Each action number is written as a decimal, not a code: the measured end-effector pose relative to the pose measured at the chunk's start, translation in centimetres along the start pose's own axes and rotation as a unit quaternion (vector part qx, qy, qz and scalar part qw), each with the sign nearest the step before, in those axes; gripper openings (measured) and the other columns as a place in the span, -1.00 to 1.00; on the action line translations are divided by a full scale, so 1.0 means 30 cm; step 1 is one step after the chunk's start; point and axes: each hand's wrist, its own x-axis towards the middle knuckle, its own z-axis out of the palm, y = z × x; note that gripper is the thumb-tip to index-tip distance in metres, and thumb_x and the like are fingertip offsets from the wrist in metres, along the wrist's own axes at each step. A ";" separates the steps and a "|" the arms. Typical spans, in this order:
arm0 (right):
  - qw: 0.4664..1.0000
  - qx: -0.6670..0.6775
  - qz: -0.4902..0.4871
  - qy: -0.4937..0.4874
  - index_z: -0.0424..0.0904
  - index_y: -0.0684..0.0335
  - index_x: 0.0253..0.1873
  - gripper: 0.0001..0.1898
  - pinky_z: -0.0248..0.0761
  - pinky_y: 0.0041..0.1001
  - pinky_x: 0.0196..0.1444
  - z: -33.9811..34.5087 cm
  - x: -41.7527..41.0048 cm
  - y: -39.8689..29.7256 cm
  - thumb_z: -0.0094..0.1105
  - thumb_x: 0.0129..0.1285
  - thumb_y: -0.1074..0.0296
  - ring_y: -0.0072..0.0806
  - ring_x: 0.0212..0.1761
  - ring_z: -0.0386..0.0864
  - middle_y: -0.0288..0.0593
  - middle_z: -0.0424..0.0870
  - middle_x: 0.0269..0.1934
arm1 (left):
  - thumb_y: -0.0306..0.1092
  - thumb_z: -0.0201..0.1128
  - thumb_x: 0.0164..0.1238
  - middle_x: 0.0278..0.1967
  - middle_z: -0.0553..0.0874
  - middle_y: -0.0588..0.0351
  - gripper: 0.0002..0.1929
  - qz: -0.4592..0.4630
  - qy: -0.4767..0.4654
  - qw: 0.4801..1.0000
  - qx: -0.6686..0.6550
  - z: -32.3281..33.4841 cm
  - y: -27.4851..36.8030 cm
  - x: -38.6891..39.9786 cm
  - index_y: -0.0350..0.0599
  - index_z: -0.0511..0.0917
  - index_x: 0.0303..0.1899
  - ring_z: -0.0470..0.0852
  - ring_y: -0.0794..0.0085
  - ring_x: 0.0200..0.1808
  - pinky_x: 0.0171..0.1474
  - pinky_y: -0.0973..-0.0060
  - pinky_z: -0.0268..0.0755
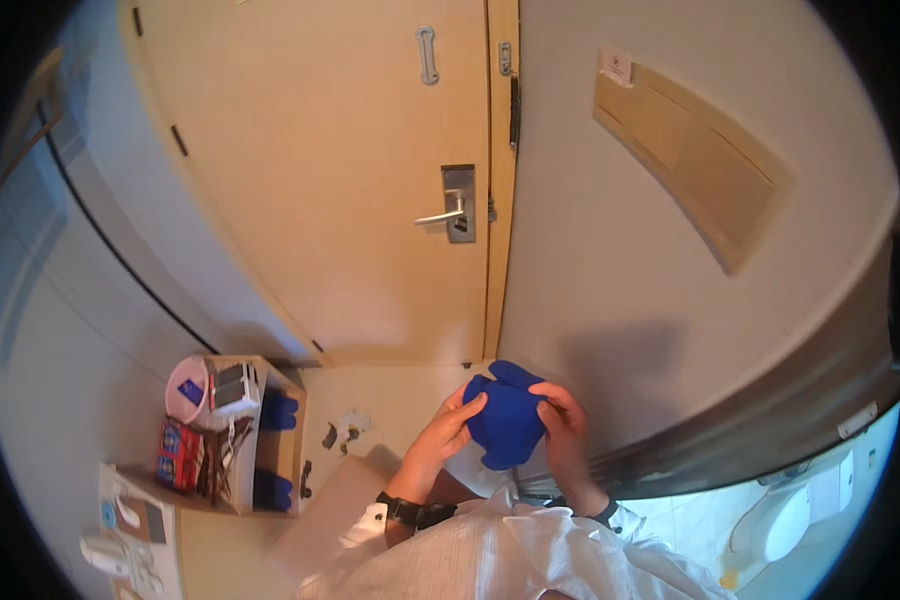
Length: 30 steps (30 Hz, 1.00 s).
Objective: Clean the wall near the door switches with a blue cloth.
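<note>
Between my two hands is a soft, royal-blue fabric item [508, 426], bunched up with rounded flaps; its exact kind cannot be made out. My left hand [450, 427] pinches its left edge, thumb on the near face. At the opposite edge, my right hand [566, 424] grips the cloth between thumb and fingers. Both forearms reach forward from white sleeves, with a dark band at each wrist. The underside of the fabric is hidden from me.
A low wooden shelf unit [279, 456] at left holds blue slippers [277, 411]. On top are a pink basin [187, 390], red boxes [178, 454] and dark twigs [221, 457]. Crumpled litter [349, 429] lies on the floor before a closed wooden door [330, 165]. A toilet [780, 517] stands right.
</note>
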 end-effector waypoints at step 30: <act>1.000 -0.014 -0.019 -0.004 0.40 0.34 0.29 -0.54 0.36 -0.56 0.19 0.502 0.996 0.156 0.24 0.30 0.54 -0.58 0.08 0.50 -0.26 0.56 0.05 | -0.33 0.22 0.44 -0.06 0.72 0.09 -0.72 0.182 0.149 0.967 0.101 -0.455 1.027 0.492 -0.17 0.54 0.10 0.70 0.44 -0.05 0.04 0.45 0.59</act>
